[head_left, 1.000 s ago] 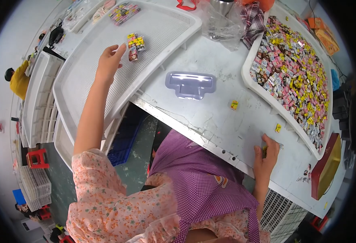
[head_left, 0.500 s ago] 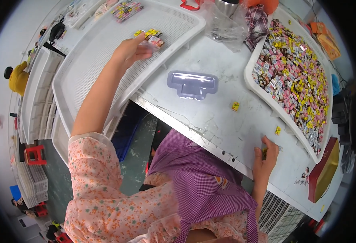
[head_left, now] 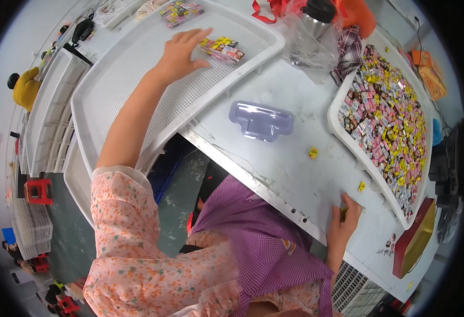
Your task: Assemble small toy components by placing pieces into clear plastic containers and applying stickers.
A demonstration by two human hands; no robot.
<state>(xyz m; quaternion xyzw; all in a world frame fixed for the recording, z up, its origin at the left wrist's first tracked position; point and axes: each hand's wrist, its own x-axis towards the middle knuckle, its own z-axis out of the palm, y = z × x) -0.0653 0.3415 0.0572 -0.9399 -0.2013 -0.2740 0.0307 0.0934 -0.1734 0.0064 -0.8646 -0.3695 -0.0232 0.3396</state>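
My left hand (head_left: 181, 55) is over the white perforated tray (head_left: 131, 87), fingers apart, thumb stretched out. Just right of its fingers lies a clear pack of small yellow, pink and brown pieces (head_left: 223, 49); a gap shows between hand and pack. Farther back on the tray sits a similar filled pack (head_left: 182, 13). My right hand (head_left: 344, 222) rests on the table near its front edge, fingers curled around a small yellow wrapped piece (head_left: 343, 213). An unfilled clear plastic mould tray (head_left: 262, 121) lies between the hands. Two loose yellow pieces (head_left: 313, 153) lie right of it.
At the right a white tray (head_left: 333, 119) holds a heap of small wrapped pieces. Behind stand a steel flask (head_left: 316, 21), a plastic bag (head_left: 308, 55) and checked cloth (head_left: 348, 50). A red-and-gold box lid (head_left: 414, 238) lies at the right edge. A person in yellow (head_left: 27, 89) is far left.
My left hand has let go of the pack and drawn off to its left, leaving it on the tray. The view has shifted slightly. My right hand keeps its place on the table.
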